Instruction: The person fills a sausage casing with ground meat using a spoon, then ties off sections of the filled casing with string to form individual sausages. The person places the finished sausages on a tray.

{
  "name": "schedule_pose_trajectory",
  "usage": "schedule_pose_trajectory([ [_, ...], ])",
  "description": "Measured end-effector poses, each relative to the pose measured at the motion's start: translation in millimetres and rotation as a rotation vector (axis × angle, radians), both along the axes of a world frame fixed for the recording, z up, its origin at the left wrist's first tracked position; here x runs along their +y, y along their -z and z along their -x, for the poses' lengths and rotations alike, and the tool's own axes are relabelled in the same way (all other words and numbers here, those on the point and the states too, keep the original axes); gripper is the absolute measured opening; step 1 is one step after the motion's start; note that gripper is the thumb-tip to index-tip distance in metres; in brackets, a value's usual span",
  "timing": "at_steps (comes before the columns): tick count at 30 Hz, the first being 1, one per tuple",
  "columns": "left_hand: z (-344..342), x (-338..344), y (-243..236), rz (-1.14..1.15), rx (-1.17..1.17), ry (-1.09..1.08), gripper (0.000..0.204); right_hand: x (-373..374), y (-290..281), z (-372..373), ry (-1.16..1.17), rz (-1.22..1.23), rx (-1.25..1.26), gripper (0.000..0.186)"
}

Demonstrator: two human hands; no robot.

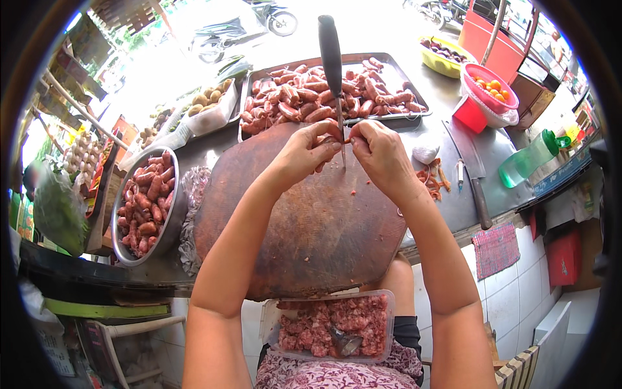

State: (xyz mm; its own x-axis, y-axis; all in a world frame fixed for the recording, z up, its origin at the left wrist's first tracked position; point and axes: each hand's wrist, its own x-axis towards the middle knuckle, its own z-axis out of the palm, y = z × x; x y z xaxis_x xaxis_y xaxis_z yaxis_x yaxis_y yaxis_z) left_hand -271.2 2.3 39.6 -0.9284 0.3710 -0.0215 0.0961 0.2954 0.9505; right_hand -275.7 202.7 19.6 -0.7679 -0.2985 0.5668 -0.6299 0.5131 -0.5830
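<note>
A knife with a black handle stands upright, blade down, over the round wooden chopping board. Close on either side of its blade are my left hand and my right hand. Both have their fingertips pinched together. Something small and reddish-brown shows between them, mostly hidden by the fingers, so its kind is unclear. Behind the board, a metal tray is heaped with tied raw sausages. A clear plastic tub of minced meat rests at my lap, with a metal utensil in it.
More sausages fill a steel bowl at left, beside a crumpled plastic bag. On the right lie orange-red strips, a white ball, a syringe, a cleaver and a green bottle. A pink basket holds orange fruit.
</note>
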Motion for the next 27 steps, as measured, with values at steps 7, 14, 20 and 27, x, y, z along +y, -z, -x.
schedule_pose_trajectory([
  [7, 14.8, -14.0, 26.2, -0.028, -0.126, -0.036, 0.016, 6.8, 29.9, 7.0, 0.018, -0.057, -0.093, 0.013],
  [14, 84.2, -62.4, 29.1, -0.257, -0.347, -0.154, 0.012, 51.9, 43.0, 13.6, 0.339, -0.244, -0.202, 0.032],
  [20, 166.7, -68.9, -9.3, -0.692, -0.120, -0.345, 0.028, 59.0, 46.0, 12.6, 0.385, -0.473, -0.362, 0.043],
  [27, 149.0, -73.9, -6.3, -0.619, -0.053, -0.546, 0.030, 66.5, 38.9, 4.6, 0.273, -0.378, -0.278, 0.039],
])
